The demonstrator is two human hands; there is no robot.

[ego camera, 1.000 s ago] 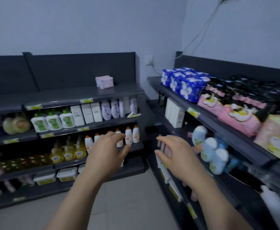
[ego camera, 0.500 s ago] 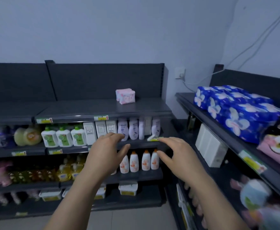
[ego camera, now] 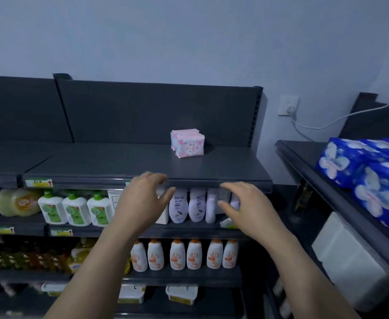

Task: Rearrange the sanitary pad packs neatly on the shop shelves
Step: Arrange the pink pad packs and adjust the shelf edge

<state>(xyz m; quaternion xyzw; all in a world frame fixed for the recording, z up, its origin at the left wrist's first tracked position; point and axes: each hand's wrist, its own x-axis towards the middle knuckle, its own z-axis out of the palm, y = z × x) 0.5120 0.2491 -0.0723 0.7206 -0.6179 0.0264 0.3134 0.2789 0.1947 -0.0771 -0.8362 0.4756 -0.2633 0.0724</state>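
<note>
Here, left hand [ego camera: 143, 199] and right hand [ego camera: 246, 210], both empty, before the dark grey metal top shelf [ego camera: 119, 164].
Fingers are loosely bent near its front edge; further back on it stand the small pink plastic sanitary pad packs [ego camera: 187, 143].

Single head-worn wide-angle view, facing top shelf [ego camera: 119, 162] head-on, slightly downward, near.
</note>
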